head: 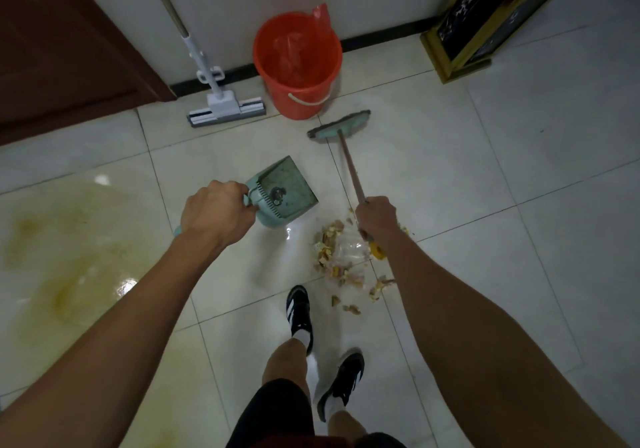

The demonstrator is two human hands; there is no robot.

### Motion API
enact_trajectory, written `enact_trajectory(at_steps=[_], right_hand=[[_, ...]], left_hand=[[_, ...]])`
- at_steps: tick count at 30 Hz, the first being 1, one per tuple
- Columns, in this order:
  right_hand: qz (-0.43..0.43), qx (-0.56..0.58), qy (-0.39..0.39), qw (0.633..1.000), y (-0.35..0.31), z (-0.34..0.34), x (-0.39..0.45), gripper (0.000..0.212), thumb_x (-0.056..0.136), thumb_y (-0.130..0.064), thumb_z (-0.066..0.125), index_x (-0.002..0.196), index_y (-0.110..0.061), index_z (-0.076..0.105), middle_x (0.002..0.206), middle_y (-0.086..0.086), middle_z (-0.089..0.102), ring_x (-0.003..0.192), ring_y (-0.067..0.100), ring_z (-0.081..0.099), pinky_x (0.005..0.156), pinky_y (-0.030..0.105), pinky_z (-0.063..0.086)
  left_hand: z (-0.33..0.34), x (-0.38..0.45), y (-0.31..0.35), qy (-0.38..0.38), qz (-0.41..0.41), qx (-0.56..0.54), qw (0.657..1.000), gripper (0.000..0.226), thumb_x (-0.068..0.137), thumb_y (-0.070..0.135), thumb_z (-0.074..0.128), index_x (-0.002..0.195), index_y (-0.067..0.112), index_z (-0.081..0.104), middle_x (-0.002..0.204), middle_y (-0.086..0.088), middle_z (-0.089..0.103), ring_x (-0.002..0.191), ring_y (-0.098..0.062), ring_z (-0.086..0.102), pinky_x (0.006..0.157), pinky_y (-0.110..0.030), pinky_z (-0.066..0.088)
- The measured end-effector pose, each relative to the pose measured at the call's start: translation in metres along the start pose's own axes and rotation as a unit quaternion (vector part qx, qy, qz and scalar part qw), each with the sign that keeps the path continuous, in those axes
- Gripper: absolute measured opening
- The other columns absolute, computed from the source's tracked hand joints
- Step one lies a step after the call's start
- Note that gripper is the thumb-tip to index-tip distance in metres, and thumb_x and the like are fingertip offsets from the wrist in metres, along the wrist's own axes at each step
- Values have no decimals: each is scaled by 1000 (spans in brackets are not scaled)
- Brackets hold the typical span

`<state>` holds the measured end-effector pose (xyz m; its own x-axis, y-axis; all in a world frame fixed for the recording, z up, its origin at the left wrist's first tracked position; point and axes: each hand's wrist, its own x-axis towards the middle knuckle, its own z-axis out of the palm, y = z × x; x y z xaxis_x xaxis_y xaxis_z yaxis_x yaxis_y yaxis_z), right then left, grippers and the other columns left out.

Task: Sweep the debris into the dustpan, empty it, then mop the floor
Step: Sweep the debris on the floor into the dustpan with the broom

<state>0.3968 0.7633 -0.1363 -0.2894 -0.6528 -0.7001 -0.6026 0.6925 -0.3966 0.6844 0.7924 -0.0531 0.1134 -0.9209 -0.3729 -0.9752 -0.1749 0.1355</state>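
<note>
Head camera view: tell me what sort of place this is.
Probably an indoor hallway or entry area in a home or building: glossy tiled floor, a brown door set in a white wall, and a mop and red bucket parked against the baseboard.

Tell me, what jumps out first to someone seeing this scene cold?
The bright orange plastic bucket against the far wall, beside a white flat mop, catches the eye first. Nearer, the left hand holds a pale green plastic dustpan and the right hand a green-headed broom, with a heap of tan scraps between them. A wide yellowish wet stain spreads over the tiles at left.
</note>
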Motion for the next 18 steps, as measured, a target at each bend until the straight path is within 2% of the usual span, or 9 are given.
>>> enact_trajectory(at_steps=[2,4,6,8,10,11,15,18], right_hand=[[10,7,-9,1000,-18,-2,21,35,90,-7,46,120,0,61,85,13,69,54,21,69,57,39,63],[5,-12,-21,1000,-31,-1,35,38,94,-6,45,130,-2,55,94,12,67,55,20,66,55,35,62],[-11,-69,-37,997,-36,0,42,33,97,-9,46,127,2,55,103,14,68,57,17,63,48,26,54],[-13,-117,-46,992,-32,5,41,32,99,-11,46,126,5,56,108,16,67,67,21,65,53,23,49],[-12,-154,-59,986,-21,15,32,33,100,-11,46,128,4,53,117,19,64,91,31,67,66,29,50],[-7,-163,-61,985,-15,20,25,33,100,-11,47,130,3,52,120,19,63,96,31,66,68,30,49],[14,-157,-86,984,12,40,-11,36,102,-11,45,135,3,48,127,18,61,110,31,64,75,28,49],[29,-140,-104,984,42,47,-46,35,101,-11,49,133,2,51,123,17,64,107,28,66,72,26,49]], left_hand=[[2,15,-4,-4,0,-2,1000,22,85,37,55,97,30,72,80,-5,64,67,-29,54,62,-31,41],[4,23,-7,-9,0,-1,1000,21,86,37,54,97,30,72,81,-5,65,67,-30,55,62,-30,41],[5,27,-10,-9,-2,-2,1000,20,86,37,54,95,31,71,76,-3,60,66,-30,55,61,-30,41],[6,29,-13,-11,-4,-9,1000,17,86,36,54,91,30,69,72,-1,56,63,-29,53,61,-31,40],[7,27,-13,-15,-5,-12,1000,14,86,35,54,87,30,67,70,0,55,62,-29,53,60,-31,40],[8,25,-12,-17,-5,-10,1000,14,87,34,54,86,30,66,68,0,54,62,-29,53,60,-31,40],[14,10,-3,-17,-3,-5,1000,16,89,34,52,88,31,68,69,0,55,61,-28,52,59,-31,40],[21,-10,2,-13,-2,-2,1000,19,90,34,52,96,33,70,71,1,54,61,-25,49,59,-30,38]])
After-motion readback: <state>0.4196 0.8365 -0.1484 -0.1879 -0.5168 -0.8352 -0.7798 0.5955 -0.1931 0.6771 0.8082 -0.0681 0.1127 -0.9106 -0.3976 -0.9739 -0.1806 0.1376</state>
